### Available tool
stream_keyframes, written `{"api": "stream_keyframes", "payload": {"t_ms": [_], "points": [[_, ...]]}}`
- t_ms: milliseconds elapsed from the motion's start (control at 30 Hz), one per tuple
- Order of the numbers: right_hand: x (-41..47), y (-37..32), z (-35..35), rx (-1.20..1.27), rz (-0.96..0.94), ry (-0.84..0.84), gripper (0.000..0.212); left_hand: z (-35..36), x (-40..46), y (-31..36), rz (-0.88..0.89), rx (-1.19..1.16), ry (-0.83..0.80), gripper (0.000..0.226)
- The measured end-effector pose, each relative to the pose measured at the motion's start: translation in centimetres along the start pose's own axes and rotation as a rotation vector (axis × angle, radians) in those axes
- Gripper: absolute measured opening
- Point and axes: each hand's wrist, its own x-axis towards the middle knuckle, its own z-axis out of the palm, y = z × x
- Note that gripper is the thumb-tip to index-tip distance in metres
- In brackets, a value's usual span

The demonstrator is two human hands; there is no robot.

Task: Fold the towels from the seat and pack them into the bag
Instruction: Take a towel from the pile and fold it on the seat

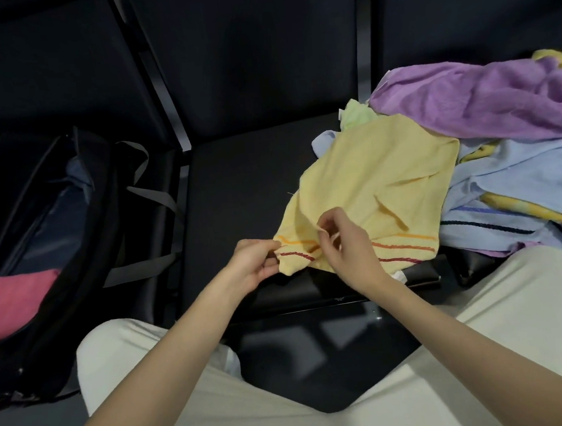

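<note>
A person's left hand (255, 264) and right hand (345, 241) pinch a yellow striped towel (372, 184) on the seat (236, 189), seemingly beginning its fold; squaring corners likely comes next, before packing the black bag (102, 208).

The purple towel (487, 99) runs off the right edge; the bag's (34, 207) interior is mostly dark.

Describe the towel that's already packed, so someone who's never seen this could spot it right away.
Look left of the dark seat to the open black bag standing beside it. Inside, at the near end, lies a folded pink towel. It is the only pink cloth in view and the only one in the bag; the others are heaped on the seat.
</note>
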Motion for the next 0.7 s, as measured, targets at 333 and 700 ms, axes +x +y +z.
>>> {"api": "stream_keyframes", "payload": {"t_ms": [333,700], "points": [[-1.8,1.9,-1.1,-0.135,-0.045,-0.051,0.011,3.5,-0.1,1.4,-0.108,-0.180,-0.148,0.017],[-1.9,2.8,-2.1,-0.115,0.153,0.068,0.010,6.2,-0.1,1.9,-0.009,-0.029,-0.150,0.012]]}}
